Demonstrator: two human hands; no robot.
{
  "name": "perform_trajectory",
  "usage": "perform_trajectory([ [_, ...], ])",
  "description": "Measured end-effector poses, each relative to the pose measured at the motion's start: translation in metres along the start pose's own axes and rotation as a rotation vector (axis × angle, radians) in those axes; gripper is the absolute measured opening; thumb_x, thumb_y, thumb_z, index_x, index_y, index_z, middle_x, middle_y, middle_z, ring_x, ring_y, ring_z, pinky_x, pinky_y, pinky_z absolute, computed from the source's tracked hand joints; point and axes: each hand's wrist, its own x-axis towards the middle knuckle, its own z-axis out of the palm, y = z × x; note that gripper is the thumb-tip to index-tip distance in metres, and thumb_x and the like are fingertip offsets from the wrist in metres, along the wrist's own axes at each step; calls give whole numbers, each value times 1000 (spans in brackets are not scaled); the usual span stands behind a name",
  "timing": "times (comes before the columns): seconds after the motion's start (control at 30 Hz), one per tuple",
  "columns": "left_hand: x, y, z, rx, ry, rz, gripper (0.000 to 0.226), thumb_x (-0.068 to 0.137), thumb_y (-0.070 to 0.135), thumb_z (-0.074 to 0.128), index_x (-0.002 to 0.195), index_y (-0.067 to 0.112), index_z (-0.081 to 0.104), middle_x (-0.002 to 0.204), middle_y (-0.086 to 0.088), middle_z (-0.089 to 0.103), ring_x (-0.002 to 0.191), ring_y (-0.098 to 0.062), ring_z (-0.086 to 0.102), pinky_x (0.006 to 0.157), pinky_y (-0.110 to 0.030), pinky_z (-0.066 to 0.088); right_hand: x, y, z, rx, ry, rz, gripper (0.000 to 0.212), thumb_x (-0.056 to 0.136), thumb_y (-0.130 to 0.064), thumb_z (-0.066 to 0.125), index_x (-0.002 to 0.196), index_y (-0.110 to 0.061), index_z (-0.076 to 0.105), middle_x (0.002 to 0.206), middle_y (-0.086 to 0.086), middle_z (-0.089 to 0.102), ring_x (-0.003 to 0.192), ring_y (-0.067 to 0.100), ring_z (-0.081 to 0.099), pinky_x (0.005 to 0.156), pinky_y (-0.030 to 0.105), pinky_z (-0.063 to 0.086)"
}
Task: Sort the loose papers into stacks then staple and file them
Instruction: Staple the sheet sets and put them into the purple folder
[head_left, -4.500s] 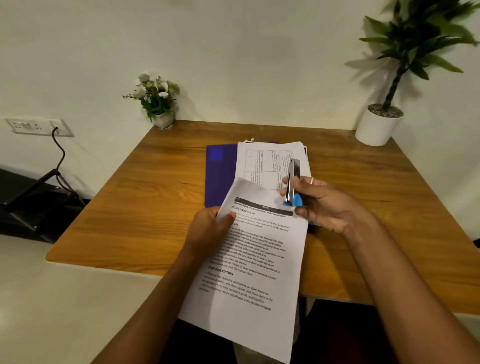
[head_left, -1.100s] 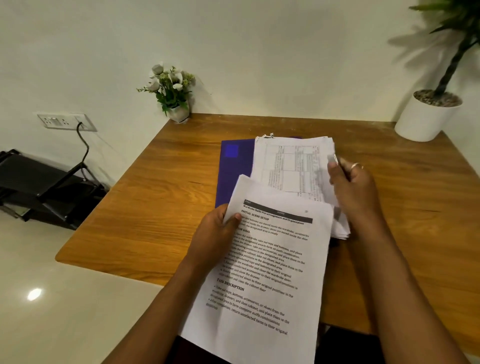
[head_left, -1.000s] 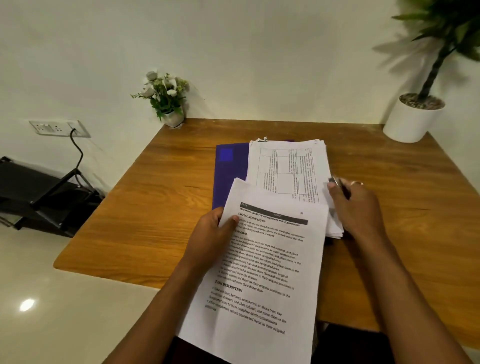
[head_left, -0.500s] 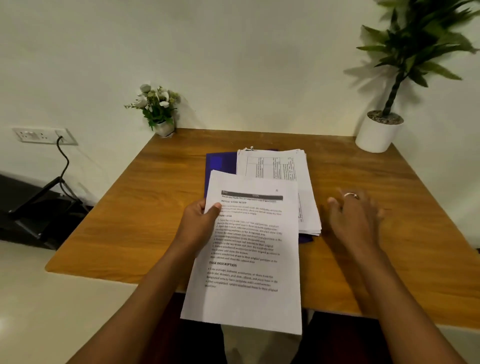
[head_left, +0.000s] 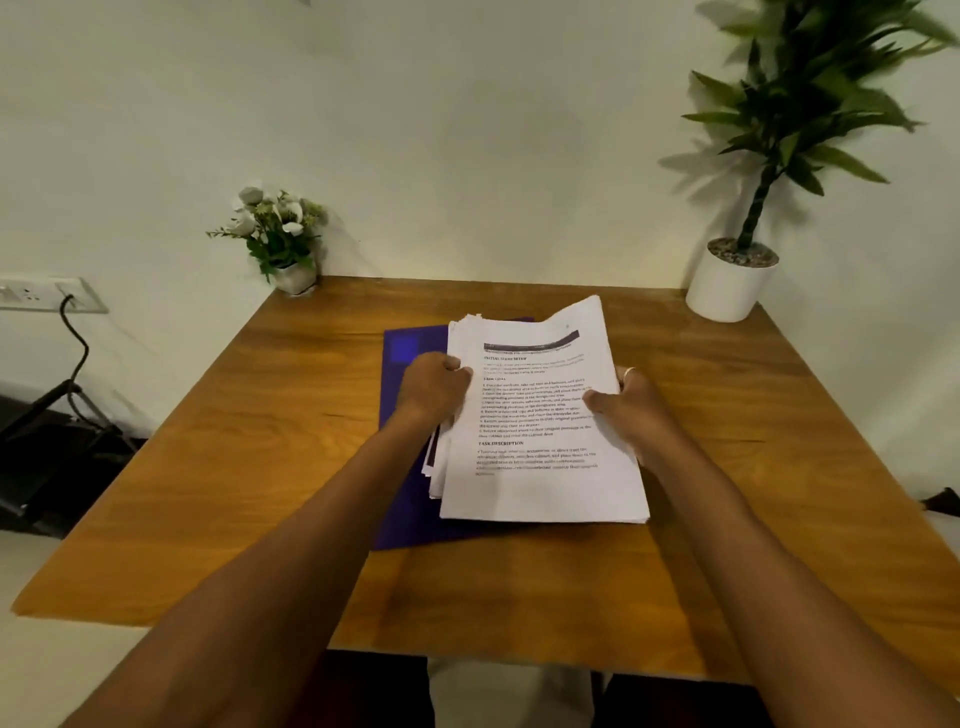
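A stack of printed white papers lies on a purple folder in the middle of the wooden table. The top sheets, headed with a dark bar, sit on the stack with their far right corner lifted. My left hand grips the stack's left edge, fingers curled over it. My right hand holds the right edge, thumb on top of the page, a ring on one finger. The stapler is not in sight.
A small white pot of flowers stands at the table's far left corner. A tall green plant in a white pot stands at the far right corner. A wall socket with a black cable is left of the table.
My left hand carried the stapled sheets forward and laid them on the stack over the folder. My right hand, empty before, came in and took the stack's right edge.
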Motion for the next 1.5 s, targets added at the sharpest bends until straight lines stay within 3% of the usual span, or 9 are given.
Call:
perform_trajectory([
  [0.1, 6, -11, 7, 176, 25, -30, 33, 96, 36, 63, 72, 13, 59, 96, -17, 71, 93, -34, 66, 78, -40, 48, 13, 6, 7, -178, 72, -92, 32, 96, -23, 66, 127, -18, 57, 124, -2, 65, 103, 18, 65, 83, 37, 56],
  [0.2, 7, -6, 7, 110, 39, -69, 39, 97, 34, 67, 119, 2, 63, 119, -10, 67, 108, -29, 62, 80, -33, 43, 25, 12, 18, -396, 138, -126, 36, 96, -29, 64, 127, -12, 57, 134, 6, 55, 123, 29, 55, 94, 45, 53],
  [0.3, 11, 0, 7, -2, -8, -146, 33, 91, 29, 76, 109, 4, 64, 113, -7, 69, 97, -26, 65, 72, -31, 46, 30, 18, 29, -470, 123, -114, 41, 96, -30, 64, 129, -8, 55, 138, 11, 48, 131, 33, 45, 104, 50, 46],
  [0.57, 16, 14, 0, -118, -225, -292, 31, 83, 26, 85, 87, 12, 58, 87, -2, 68, 79, -22, 68, 67, -32, 54, 39, 19, 27, -350, 101, -59, 51, 75, -35, 85, 116, -21, 57, 126, 4, 61, 118, 29, 58, 90, 50, 57],
  [0.7, 11, 10, 8, -170, -232, -226, 29, 87, 22, 82, 109, 9, 67, 105, -4, 73, 92, -27, 72, 84, -39, 58, 39, 13, 21, -201, 55, -31, 58, 71, -24, 92, 118, -17, 58, 124, 2, 66, 107, 25, 66, 84, 45, 59],
  [0.97, -15, -4, 1, -574, -328, 95, 25, 99, 20, 67, 123, 15, 65, 115, -4, 75, 109, -28, 71, 82, -35, 61, 24, 13, -5, 160, -24, -9, 119, 68, -21, 95, 159, -15, 19, 139, 1, 59, 118, 24, 65, 97, 46, 56],
  [1.13, -35, -13, -11, -768, -374, 217, 44, 99, 15, 67, 140, 5, 56, 138, -15, 64, 128, -35, 61, 108, -54, 46, -8, 1, -24, 466, -228, -141, 48, 81, -8, 81, 126, -9, 63, 118, 9, 74, 105, 28, 73, 84, 38, 62],
  [1.23, -51, 0, -20, -770, -310, 273, 45, 94, 10, 72, 136, 2, 59, 133, -18, 66, 124, -38, 63, 106, -60, 47, -28, -12, -22, 570, -264, -209, 42, 84, 1, 75, 123, -3, 63, 118, 14, 73, 109, 33, 71, 88, 42, 61],
  [1.5, -83, 49, -62, -744, 33, 510, 18, 97, 10, 69, 114, 11, 71, 111, -4, 78, 106, -23, 74, 85, -32, 59, -64, -67, -9, 577, -140, -536, 21, 84, -1, 77, 101, -12, 75, 103, 7, 78, 96, 27, 75, 80, 35, 60],
])
